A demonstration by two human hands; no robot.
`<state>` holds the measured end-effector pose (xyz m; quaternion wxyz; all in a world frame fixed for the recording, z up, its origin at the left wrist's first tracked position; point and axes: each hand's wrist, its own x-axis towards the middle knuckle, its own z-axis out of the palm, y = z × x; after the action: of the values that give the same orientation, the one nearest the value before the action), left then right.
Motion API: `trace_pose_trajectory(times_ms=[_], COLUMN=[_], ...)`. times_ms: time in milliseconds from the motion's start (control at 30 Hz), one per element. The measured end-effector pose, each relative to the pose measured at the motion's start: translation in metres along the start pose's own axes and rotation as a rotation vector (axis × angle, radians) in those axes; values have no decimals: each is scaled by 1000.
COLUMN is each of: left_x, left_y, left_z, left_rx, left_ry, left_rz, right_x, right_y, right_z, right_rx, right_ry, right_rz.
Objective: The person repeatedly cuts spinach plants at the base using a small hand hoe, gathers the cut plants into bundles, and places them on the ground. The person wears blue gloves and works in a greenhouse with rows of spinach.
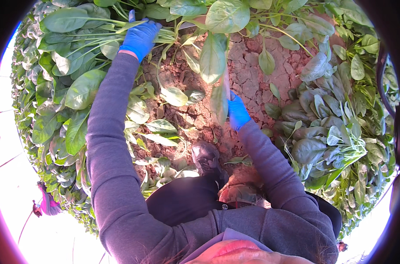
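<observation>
My left hand, in a blue glove, is closed around the stems of a bunch of spinach at the upper left; the leaves fan out leftwards. Near the centre, my right hand, also gloved in blue, holds a long, flat, pale tool that points upwards. Spinach leaves cover much of that tool, and its kind cannot be told. A large spinach leaf hangs just left of it. Beside the left hand, the stem bases meet near the soil.
Cracked soil lies between spinach rows, with loose leaves scattered on it. A spinach bunch, stems pointing right, rests on plants at the right. My shoe stands on the soil. A person in magenta clothing is far off at lower left.
</observation>
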<state>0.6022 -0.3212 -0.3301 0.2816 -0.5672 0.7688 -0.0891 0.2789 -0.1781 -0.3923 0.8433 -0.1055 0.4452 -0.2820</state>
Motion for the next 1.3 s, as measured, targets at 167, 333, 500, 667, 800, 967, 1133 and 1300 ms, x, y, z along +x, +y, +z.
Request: trace_pose_trajectory(times_ms=[167, 333, 500, 667, 800, 967, 1133, 1300], left_x=[-26, -62, -113, -165, -189, -215, -233, -265], left_y=[-2, -2, 0, 32, 65, 118, 183, 238], left_z=[-55, -120, -193, -243, -273, -313, -364, -423], left_rx=[-346, -772, -1258, -1903, -1975, -1730, -1441, -527], left_ry=[160, 540, 514, 464, 496, 607, 754, 964], left_rz=[280, 461, 405, 409, 308, 259, 416, 227], right_x=[-16, -38, -96, -142, -177, -249, -383, -510], right_y=[-16, -22, 5, 37, 29, -39, -114, -148], right_z=[-18, -39, -57, -66, -67, -54, -30, -17], right_rx=[-20, 517, 377, 98, -1081, -1151, -683, -991], right_ry=[-93, -676, -328, -291, -152, -77, 73, 240], right_rz=[16, 357, 474, 620, 320, -97, -773, -1498])
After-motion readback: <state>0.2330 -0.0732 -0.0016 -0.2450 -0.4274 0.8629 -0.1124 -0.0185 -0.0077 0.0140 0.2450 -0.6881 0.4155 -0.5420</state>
